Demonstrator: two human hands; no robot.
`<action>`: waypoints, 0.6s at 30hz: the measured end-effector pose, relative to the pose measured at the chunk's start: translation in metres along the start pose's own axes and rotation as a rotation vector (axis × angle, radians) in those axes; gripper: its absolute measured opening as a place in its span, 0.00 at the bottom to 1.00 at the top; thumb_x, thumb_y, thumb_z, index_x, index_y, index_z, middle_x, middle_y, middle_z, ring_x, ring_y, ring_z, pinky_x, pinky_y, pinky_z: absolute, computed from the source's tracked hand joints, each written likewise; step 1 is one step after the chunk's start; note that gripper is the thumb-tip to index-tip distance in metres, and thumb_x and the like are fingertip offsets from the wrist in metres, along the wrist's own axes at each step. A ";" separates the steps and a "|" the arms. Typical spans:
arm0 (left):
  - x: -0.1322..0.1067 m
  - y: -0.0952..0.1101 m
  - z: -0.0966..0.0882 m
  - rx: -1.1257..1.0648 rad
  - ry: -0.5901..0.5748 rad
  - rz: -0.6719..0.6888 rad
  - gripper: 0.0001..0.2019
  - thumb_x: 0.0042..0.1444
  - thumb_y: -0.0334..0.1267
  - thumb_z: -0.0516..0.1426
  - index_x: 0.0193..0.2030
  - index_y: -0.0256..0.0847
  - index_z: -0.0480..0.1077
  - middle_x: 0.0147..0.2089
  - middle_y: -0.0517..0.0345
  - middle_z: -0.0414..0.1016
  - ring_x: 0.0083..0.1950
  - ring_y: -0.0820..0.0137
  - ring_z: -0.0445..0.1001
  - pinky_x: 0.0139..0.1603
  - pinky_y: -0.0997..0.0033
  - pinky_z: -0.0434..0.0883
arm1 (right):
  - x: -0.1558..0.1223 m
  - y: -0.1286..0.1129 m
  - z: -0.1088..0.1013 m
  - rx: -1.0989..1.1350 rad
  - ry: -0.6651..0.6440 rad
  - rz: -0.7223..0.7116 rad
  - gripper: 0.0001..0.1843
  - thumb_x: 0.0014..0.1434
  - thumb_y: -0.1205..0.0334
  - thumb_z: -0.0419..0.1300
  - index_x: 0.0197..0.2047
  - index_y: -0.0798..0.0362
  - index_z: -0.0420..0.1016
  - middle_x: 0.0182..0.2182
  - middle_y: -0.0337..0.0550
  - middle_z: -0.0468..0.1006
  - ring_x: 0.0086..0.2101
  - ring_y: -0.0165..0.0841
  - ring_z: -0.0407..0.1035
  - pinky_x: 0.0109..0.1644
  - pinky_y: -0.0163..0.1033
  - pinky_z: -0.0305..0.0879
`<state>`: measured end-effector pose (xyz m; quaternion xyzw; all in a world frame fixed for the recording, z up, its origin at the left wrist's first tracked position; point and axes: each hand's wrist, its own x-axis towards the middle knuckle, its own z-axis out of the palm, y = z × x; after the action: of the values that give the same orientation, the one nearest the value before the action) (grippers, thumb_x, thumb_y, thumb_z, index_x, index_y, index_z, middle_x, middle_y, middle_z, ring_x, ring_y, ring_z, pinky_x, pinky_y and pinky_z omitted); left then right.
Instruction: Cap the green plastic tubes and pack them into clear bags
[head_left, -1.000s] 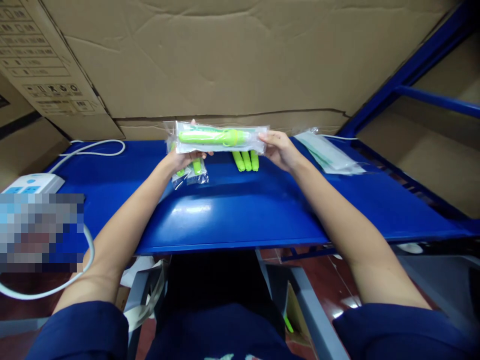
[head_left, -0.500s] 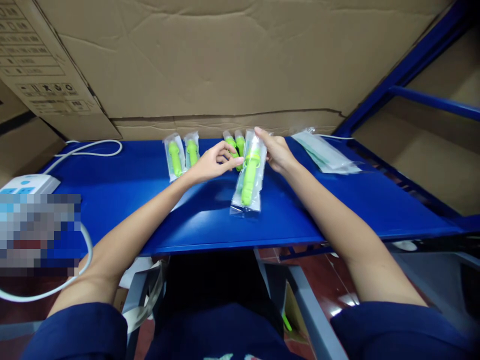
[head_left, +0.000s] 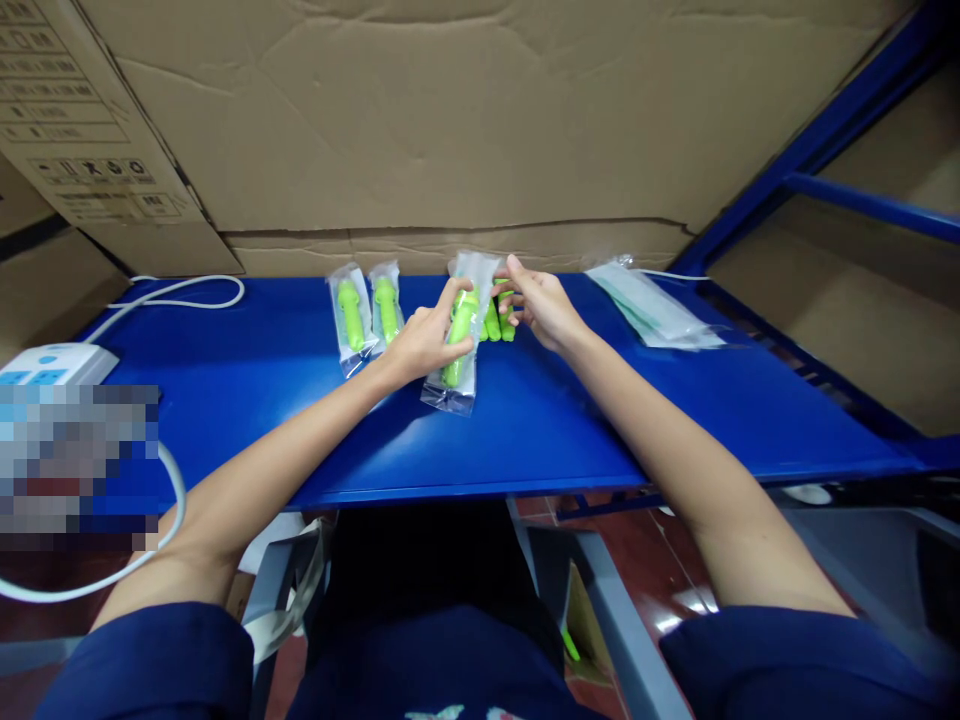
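Observation:
My left hand (head_left: 421, 340) is closed round a clear plastic bag holding a bright green pen-like item (head_left: 456, 340), held upright above the blue table (head_left: 525, 420). My right hand (head_left: 541, 303) pinches the top edge of that same bag. Two bagged green items (head_left: 366, 310) lie side by side just left of my left hand. Bare green items (head_left: 498, 322) lie between my two hands, partly hidden.
A stack of clear empty bags (head_left: 651, 308) lies at the right rear of the table. A white power strip (head_left: 52, 362) with a white cable (head_left: 180, 292) sits at the left. Large cardboard boxes (head_left: 450, 120) wall the back. A blue rack frame (head_left: 840, 190) rises at the right.
The bagged item went from held level in both hands to hanging upright, then shifted left. My left hand let go and has gripped it again round the middle.

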<state>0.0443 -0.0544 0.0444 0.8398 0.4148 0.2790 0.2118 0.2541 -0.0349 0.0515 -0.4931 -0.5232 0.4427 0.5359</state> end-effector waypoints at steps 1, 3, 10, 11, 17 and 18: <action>0.001 -0.001 -0.003 0.083 0.030 -0.024 0.34 0.59 0.36 0.61 0.73 0.38 0.64 0.25 0.67 0.69 0.31 0.62 0.74 0.44 0.62 0.69 | 0.000 -0.001 -0.001 0.007 0.001 0.010 0.33 0.61 0.27 0.70 0.39 0.51 0.76 0.28 0.40 0.78 0.22 0.24 0.68 0.18 0.28 0.60; 0.003 -0.006 -0.009 0.257 0.090 -0.053 0.31 0.61 0.38 0.60 0.71 0.38 0.70 0.29 0.60 0.76 0.40 0.56 0.80 0.57 0.54 0.70 | -0.001 -0.002 -0.001 0.014 -0.008 0.019 0.29 0.65 0.31 0.71 0.39 0.52 0.76 0.31 0.42 0.80 0.22 0.24 0.68 0.19 0.27 0.61; 0.011 -0.037 -0.016 0.295 0.180 -0.174 0.26 0.69 0.39 0.52 0.69 0.45 0.80 0.40 0.45 0.87 0.58 0.42 0.83 0.69 0.36 0.64 | -0.002 -0.003 -0.001 -0.013 -0.037 0.044 0.19 0.73 0.48 0.68 0.36 0.52 0.74 0.33 0.43 0.82 0.23 0.23 0.69 0.20 0.25 0.62; 0.012 -0.040 -0.015 0.271 0.181 -0.187 0.26 0.69 0.39 0.52 0.69 0.44 0.80 0.41 0.45 0.87 0.59 0.41 0.83 0.69 0.35 0.64 | -0.002 -0.002 -0.001 -0.016 -0.039 0.042 0.18 0.72 0.49 0.68 0.36 0.52 0.74 0.33 0.43 0.82 0.23 0.23 0.69 0.20 0.26 0.63; 0.013 -0.045 -0.013 0.278 0.073 -0.197 0.34 0.71 0.54 0.53 0.77 0.40 0.72 0.59 0.32 0.86 0.69 0.32 0.75 0.71 0.27 0.61 | 0.000 -0.002 -0.002 -0.019 -0.045 0.033 0.18 0.72 0.50 0.69 0.36 0.53 0.75 0.32 0.43 0.81 0.23 0.24 0.69 0.21 0.27 0.63; 0.012 -0.045 -0.014 0.300 0.037 -0.195 0.38 0.70 0.59 0.54 0.79 0.38 0.69 0.62 0.29 0.84 0.71 0.30 0.73 0.72 0.26 0.61 | -0.001 -0.002 -0.002 -0.017 -0.040 0.037 0.18 0.72 0.51 0.69 0.35 0.53 0.75 0.32 0.43 0.81 0.23 0.24 0.69 0.21 0.26 0.63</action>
<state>0.0157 -0.0175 0.0321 0.8123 0.5353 0.2074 0.1024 0.2556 -0.0360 0.0539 -0.4983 -0.5282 0.4578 0.5129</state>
